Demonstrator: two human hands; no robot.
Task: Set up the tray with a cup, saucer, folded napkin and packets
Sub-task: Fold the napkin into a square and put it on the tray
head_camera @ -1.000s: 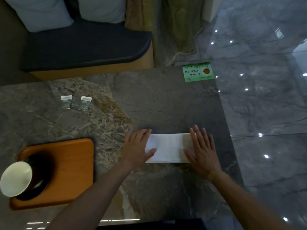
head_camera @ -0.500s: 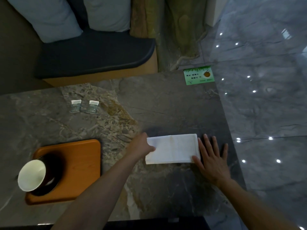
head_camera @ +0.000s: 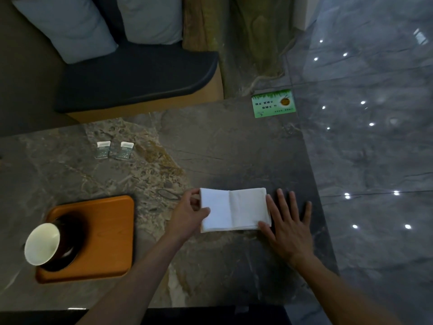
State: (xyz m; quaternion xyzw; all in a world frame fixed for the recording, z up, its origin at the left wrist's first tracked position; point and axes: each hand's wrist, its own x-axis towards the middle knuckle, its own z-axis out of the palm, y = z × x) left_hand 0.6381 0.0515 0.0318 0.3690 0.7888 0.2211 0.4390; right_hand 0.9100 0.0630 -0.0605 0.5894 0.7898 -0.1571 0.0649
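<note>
While the left hand [head_camera: 187,215] pinches the left edge of the folded white napkin [head_camera: 234,209], the right hand [head_camera: 287,227] lies flat, fingers spread, against its right edge on the table [head_camera: 234,148]. Lifting by one edge could let the layers fan open. Left of it, the wooden tray [head_camera: 110,233] holds cup [head_camera: 42,242] and saucer [head_camera: 68,245]; two packets [head_camera: 114,150] lie farther back.

A person's left hand [head_camera: 189,214] pinches the left edge of a folded white napkin [head_camera: 234,209] on a marble table [head_camera: 210,151], while the right hand [head_camera: 287,226] lies flat with fingers spread against the napkin's right edge, near the table's right edge. Toward the near left corner, an orange tray [head_camera: 110,231] carries a cup [head_camera: 43,243] on a dark saucer [head_camera: 70,238]. Two packets [head_camera: 114,150] lie side by side toward the far edge, and a green card [head_camera: 273,103] sits at the far right corner.
</note>
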